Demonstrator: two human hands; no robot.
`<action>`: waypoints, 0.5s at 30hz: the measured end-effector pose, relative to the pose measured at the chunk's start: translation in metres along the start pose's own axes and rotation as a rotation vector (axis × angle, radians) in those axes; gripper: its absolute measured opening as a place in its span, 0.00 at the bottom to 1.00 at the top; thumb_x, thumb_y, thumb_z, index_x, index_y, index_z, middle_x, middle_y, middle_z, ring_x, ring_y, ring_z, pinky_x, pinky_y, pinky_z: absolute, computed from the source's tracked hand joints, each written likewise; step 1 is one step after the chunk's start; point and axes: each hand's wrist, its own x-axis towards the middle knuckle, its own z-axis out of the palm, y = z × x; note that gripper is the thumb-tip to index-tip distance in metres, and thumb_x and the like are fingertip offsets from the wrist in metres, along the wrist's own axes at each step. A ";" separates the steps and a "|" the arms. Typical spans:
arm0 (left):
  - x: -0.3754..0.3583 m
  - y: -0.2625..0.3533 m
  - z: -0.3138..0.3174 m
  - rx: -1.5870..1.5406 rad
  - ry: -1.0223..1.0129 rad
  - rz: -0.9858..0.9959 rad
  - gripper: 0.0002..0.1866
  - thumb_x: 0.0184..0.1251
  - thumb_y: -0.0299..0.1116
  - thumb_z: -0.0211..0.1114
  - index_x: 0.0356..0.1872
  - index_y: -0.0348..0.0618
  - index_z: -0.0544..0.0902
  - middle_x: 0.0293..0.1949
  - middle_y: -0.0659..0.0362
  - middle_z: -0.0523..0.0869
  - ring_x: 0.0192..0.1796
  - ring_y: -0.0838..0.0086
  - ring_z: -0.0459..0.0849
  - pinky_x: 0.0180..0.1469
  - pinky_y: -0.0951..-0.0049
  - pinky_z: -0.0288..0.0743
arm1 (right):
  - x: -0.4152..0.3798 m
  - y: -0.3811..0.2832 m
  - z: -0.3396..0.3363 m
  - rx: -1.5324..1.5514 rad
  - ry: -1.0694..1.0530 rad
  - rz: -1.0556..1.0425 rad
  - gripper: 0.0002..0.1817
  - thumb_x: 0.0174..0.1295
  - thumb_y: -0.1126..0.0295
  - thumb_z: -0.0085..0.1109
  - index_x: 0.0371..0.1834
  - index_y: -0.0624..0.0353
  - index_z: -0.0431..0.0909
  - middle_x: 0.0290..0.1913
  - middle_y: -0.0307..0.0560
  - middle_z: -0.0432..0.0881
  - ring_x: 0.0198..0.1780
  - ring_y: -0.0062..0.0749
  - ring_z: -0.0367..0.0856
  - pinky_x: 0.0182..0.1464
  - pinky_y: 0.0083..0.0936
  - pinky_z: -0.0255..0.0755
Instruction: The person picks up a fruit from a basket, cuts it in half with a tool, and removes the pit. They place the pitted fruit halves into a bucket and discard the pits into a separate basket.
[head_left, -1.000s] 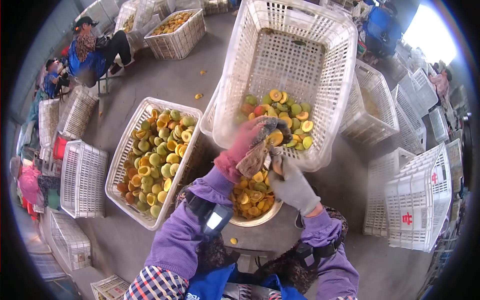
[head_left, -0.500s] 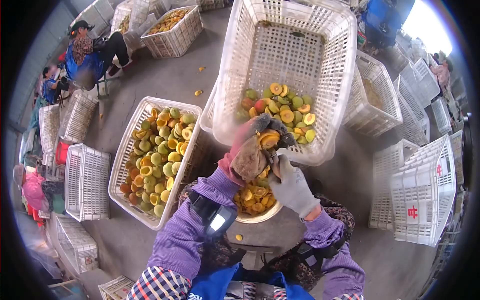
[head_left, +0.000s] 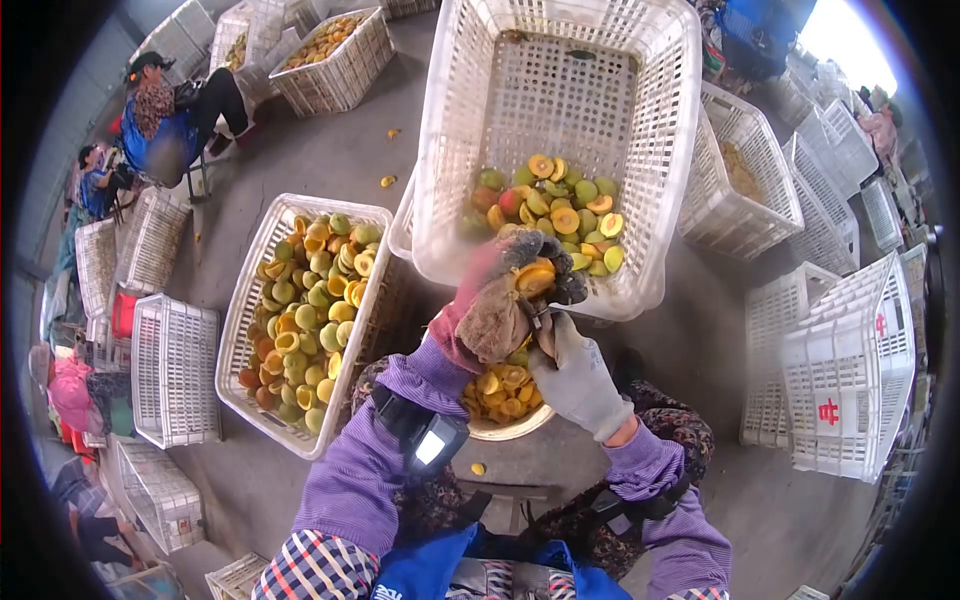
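My left hand [head_left: 497, 305], in a worn pink and grey glove, is closed around a cut yellow-orange fruit half [head_left: 535, 278] that looks like peach. Just to the right, my right hand [head_left: 580, 380] in a whitish glove is closed on a small metal tool [head_left: 542, 322]; its working end meets the fruit, and its exact kind is hidden. Below both hands stands a round pale tub [head_left: 510, 432] with orange fruit pieces [head_left: 497, 392]. Past my hands, a large white crate [head_left: 660, 215] holds whole-looking and halved fruit [head_left: 565, 215] at its near end.
A white crate [head_left: 232, 345] of hollowed fruit halves [head_left: 315, 300] stands to the left. Other white crates [head_left: 175, 370] line the left, and stacked ones [head_left: 840, 370] the right. Another person [head_left: 165, 120] sits at the upper left. Fruit scraps [head_left: 478, 468] lie on the floor.
The view has shifted slightly, so the crates sit a little further left. Both hands keep their hold on the fruit half and the tool, with only a small movement.
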 end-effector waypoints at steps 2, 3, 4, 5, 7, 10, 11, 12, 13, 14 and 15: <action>-0.001 -0.007 -0.011 0.319 -0.081 0.149 0.22 0.61 0.27 0.68 0.56 0.36 0.74 0.49 0.54 0.81 0.51 0.71 0.81 0.53 0.72 0.78 | -0.003 0.002 0.005 -0.048 0.025 0.019 0.17 0.56 0.75 0.57 0.49 0.66 0.68 0.32 0.61 0.78 0.38 0.60 0.80 0.35 0.45 0.72; -0.004 -0.007 -0.012 0.390 -0.089 0.188 0.21 0.62 0.27 0.67 0.56 0.36 0.74 0.49 0.54 0.81 0.51 0.71 0.81 0.53 0.72 0.78 | -0.005 0.002 0.006 -0.091 0.029 0.052 0.19 0.55 0.73 0.59 0.49 0.65 0.69 0.35 0.59 0.78 0.39 0.58 0.80 0.37 0.44 0.73; -0.005 -0.008 -0.013 0.429 -0.094 0.219 0.21 0.63 0.26 0.66 0.56 0.36 0.74 0.49 0.54 0.81 0.51 0.71 0.81 0.53 0.72 0.78 | -0.005 0.002 0.007 -0.134 0.032 0.083 0.20 0.55 0.70 0.60 0.50 0.65 0.70 0.37 0.58 0.79 0.40 0.57 0.80 0.40 0.44 0.75; -0.008 -0.009 -0.013 0.397 -0.072 0.201 0.20 0.63 0.26 0.65 0.56 0.36 0.74 0.49 0.55 0.81 0.51 0.71 0.81 0.53 0.72 0.78 | -0.004 0.000 0.006 -0.225 0.023 0.099 0.20 0.55 0.70 0.60 0.50 0.64 0.71 0.37 0.57 0.80 0.38 0.55 0.81 0.38 0.43 0.75; -0.015 -0.010 -0.008 0.269 -0.008 0.142 0.19 0.65 0.26 0.64 0.56 0.36 0.74 0.49 0.55 0.81 0.51 0.71 0.81 0.53 0.72 0.78 | -0.004 -0.007 0.004 -0.404 0.009 0.137 0.21 0.54 0.68 0.61 0.51 0.63 0.71 0.35 0.54 0.82 0.34 0.51 0.83 0.36 0.42 0.76; -0.012 -0.006 0.003 0.074 0.053 0.140 0.18 0.67 0.26 0.62 0.56 0.36 0.74 0.49 0.55 0.81 0.51 0.71 0.81 0.53 0.71 0.78 | -0.003 -0.005 0.000 -0.473 0.011 0.075 0.22 0.54 0.67 0.61 0.52 0.62 0.72 0.34 0.50 0.83 0.30 0.48 0.83 0.35 0.41 0.76; -0.010 -0.004 0.007 0.028 0.063 0.158 0.17 0.67 0.26 0.61 0.56 0.36 0.74 0.49 0.55 0.81 0.51 0.71 0.81 0.53 0.71 0.77 | -0.003 -0.004 -0.002 -0.455 0.024 0.047 0.20 0.54 0.69 0.60 0.51 0.63 0.71 0.32 0.52 0.82 0.31 0.50 0.83 0.34 0.42 0.76; -0.008 -0.002 0.008 0.006 0.072 0.158 0.17 0.68 0.26 0.60 0.56 0.36 0.74 0.49 0.55 0.81 0.52 0.71 0.81 0.53 0.71 0.77 | -0.003 -0.005 -0.004 -0.435 0.034 0.019 0.19 0.54 0.72 0.59 0.49 0.64 0.70 0.31 0.55 0.81 0.31 0.52 0.83 0.32 0.42 0.75; -0.008 0.000 0.010 0.008 0.075 0.148 0.16 0.69 0.26 0.60 0.56 0.36 0.74 0.49 0.55 0.81 0.52 0.71 0.81 0.53 0.71 0.77 | -0.004 -0.006 -0.004 -0.413 0.043 -0.006 0.17 0.54 0.75 0.58 0.48 0.65 0.69 0.29 0.57 0.81 0.32 0.55 0.82 0.31 0.42 0.74; -0.012 -0.001 0.009 0.004 0.081 0.128 0.18 0.68 0.26 0.61 0.58 0.37 0.73 0.50 0.55 0.80 0.53 0.71 0.80 0.54 0.71 0.77 | -0.004 -0.004 -0.003 -0.323 0.042 -0.026 0.16 0.55 0.75 0.58 0.47 0.65 0.69 0.28 0.57 0.80 0.32 0.56 0.82 0.31 0.43 0.74; -0.016 -0.003 0.007 0.000 0.087 0.107 0.21 0.66 0.25 0.62 0.60 0.37 0.72 0.52 0.55 0.79 0.54 0.70 0.80 0.55 0.70 0.77 | -0.004 -0.002 -0.002 -0.234 0.042 -0.046 0.15 0.55 0.76 0.58 0.46 0.65 0.69 0.28 0.57 0.79 0.32 0.57 0.81 0.31 0.43 0.73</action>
